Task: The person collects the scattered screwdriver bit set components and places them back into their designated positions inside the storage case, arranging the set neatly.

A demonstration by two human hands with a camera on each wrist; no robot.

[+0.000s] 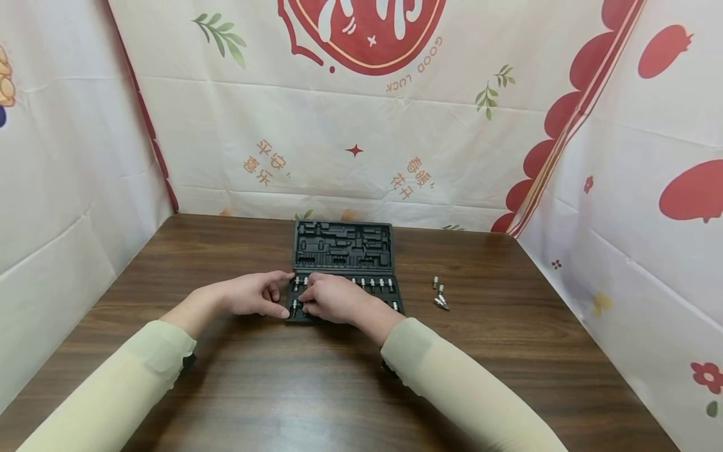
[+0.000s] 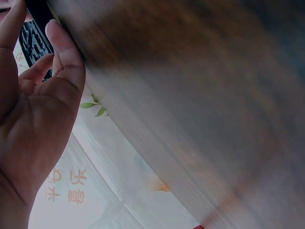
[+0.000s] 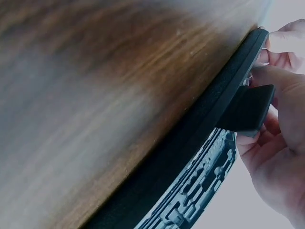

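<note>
An open black tool case (image 1: 344, 245) lies on the table, its moulded lid folded back. Silver-tipped bit sockets (image 1: 381, 284) stand in its base. My left hand (image 1: 251, 295) is at the case's left side, thumb and forefinger stretched out to touch its edge, the other fingers bent. Over the left half of the base is my right hand (image 1: 337, 300), its fingers curled down among the sockets; whatever may be between its fingertips is hidden. In the right wrist view, the right hand (image 3: 276, 148) is beside a black latch (image 3: 252, 109) sticking out from the case front.
Several loose silver bit sockets (image 1: 442, 304) lie on the wooden table (image 1: 497, 351) to the right of the case. Printed cloth (image 1: 316, 169) hangs behind the table and along both sides.
</note>
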